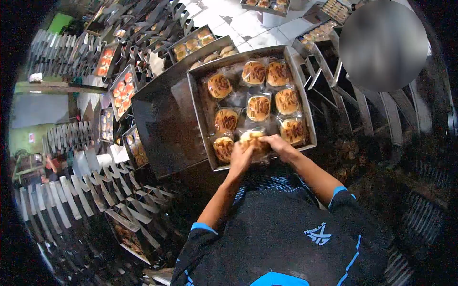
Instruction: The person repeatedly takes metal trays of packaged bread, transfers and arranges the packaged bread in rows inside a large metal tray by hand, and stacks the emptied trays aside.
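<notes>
A metal tray (305, 102) in front of me carries several round browned buns in clear plastic, each with dark markings. One wrapped bun (253, 138) at the tray's near edge is between my hands. My left hand (242, 155) grips its left side, fingers closed. On its right side, my right hand (280, 144) pinches the wrapped bun. Another wrapped bun (223, 148) lies just left of my left hand, and one more (292, 130) lies beyond my right hand. The held bun is partly covered by my fingers.
Left of the tray is a dark metal surface (164, 128). Other trays of buns (193, 45) stand beyond it, with trays of red-topped items (123, 93) farther left. Stacked metal racks (71, 195) fill the left side; more trays stand at right. A blurred person (384, 45) is at upper right.
</notes>
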`<state>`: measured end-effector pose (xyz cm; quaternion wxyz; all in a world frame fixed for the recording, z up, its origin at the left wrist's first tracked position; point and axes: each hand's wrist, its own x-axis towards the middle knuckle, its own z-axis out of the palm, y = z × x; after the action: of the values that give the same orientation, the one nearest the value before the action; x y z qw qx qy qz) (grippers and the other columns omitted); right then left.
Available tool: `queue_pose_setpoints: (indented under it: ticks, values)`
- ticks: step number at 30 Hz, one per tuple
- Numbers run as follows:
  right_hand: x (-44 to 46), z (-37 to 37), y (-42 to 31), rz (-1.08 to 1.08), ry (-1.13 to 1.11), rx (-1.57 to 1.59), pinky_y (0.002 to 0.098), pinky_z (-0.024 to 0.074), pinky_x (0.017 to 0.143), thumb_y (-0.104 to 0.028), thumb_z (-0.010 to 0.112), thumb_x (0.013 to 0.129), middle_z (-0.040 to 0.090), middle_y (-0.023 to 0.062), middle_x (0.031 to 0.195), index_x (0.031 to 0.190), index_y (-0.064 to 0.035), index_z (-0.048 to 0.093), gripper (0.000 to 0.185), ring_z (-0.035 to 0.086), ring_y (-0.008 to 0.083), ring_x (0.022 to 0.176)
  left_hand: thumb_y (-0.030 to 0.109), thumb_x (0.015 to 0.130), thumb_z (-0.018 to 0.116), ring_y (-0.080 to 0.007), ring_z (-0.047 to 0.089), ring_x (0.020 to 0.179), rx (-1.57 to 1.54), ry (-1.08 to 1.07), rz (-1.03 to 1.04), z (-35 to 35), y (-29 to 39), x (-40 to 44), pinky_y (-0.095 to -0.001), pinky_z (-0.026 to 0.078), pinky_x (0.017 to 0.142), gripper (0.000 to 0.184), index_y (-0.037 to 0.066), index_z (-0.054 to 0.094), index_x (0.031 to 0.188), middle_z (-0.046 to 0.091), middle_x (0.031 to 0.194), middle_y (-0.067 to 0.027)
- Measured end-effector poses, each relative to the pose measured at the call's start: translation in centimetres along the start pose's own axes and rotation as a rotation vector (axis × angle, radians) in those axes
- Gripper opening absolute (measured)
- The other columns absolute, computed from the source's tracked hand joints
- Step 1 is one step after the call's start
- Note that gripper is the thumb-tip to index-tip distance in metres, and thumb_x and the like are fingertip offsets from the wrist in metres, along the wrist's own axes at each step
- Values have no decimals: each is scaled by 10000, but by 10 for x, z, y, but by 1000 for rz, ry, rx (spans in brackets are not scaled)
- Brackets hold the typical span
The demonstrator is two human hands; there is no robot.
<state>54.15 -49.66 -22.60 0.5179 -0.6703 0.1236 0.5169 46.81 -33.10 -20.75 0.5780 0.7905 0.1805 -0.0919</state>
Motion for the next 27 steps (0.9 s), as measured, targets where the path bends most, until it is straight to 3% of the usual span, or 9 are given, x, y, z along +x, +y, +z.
queue_pose_setpoints:
  ticks: [2, 4, 6, 10, 12, 14, 21, 24, 27]
  values:
    - [3, 40, -14, -283, -232, 296, 271, 447, 765, -299, 496, 899, 615, 70, 975, 1119, -8, 556, 369, 569, 159, 886, 394, 833, 532, -393, 471, 993, 293, 54, -150, -33, -10, -8, -426, 370, 878, 555, -104, 448, 1064, 474, 1058, -298]
    - [50, 83, 2, -505, -121, 187, 265, 418, 821, -306, 466, 926, 586, 45, 1012, 1160, -6, 505, 383, 529, 121, 918, 371, 841, 506, -412, 372, 1095, 124, 204, -128, -53, -3, -19, -441, 295, 938, 543, -117, 428, 1066, 373, 1154, -322]
    - [61, 98, 3, -507, -122, 180, 270, 399, 858, -296, 450, 937, 556, 47, 1057, 1191, -10, 455, 383, 510, 119, 951, 368, 838, 525, -404, 409, 1053, 287, 140, -46, -57, -33, -12, -409, 313, 931, 519, -84, 445, 1080, 403, 1122, -299]
    - [15, 99, -9, -559, 102, 249, 273, 382, 904, -292, 443, 940, 520, 50, 1109, 1209, -34, 431, 373, 483, 126, 1029, 393, 769, 638, -329, 445, 1016, -318, 4, -135, -61, -32, 1, -401, 358, 885, 535, -41, 511, 1056, 497, 1020, -208]
    - [4, 99, -23, -601, 173, 460, 319, 352, 935, -347, 450, 923, 530, 106, 1107, 1159, -13, 453, 409, 491, 201, 1022, 428, 770, 625, -334, 437, 1036, 139, 107, 68, -71, -6, 3, -403, 353, 901, 589, -33, 494, 1114, 482, 1077, -212]
    - [6, 100, -50, -616, 232, 491, 330, 314, 968, -359, 453, 920, 520, 76, 1122, 1175, -30, 443, 417, 462, 171, 1049, 465, 772, 597, -344, 434, 1027, 232, 154, 241, -84, 5, 28, -419, 351, 902, 640, -26, 469, 1161, 467, 1086, -211]
    - [57, 91, -94, -559, 366, 549, 327, 288, 991, -366, 478, 890, 520, 76, 1151, 1198, -16, 477, 466, 444, 190, 1099, 425, 854, 449, -354, 427, 1027, 22, -46, 361, -107, 5, 92, -399, 334, 924, 551, -42, 441, 1145, 405, 1080, -234]
    - [16, 72, -99, -836, 498, 521, 328, 339, 958, -328, 454, 893, 538, 91, 1117, 1165, 5, 497, 432, 473, 195, 1069, 388, 869, 418, -363, 384, 1103, -203, -69, 352, -85, 43, 89, -423, 310, 968, 556, -55, 384, 1203, 356, 1148, -242]
    - [23, 8, -86, -650, 379, 691, 338, 334, 970, -260, 462, 877, 534, 112, 1139, 1189, 1, 479, 407, 471, 193, 1078, 380, 854, 459, -343, 300, 1204, -114, -109, 583, -36, 32, 115, -426, 322, 973, 613, -82, 338, 1239, 290, 1260, -274]
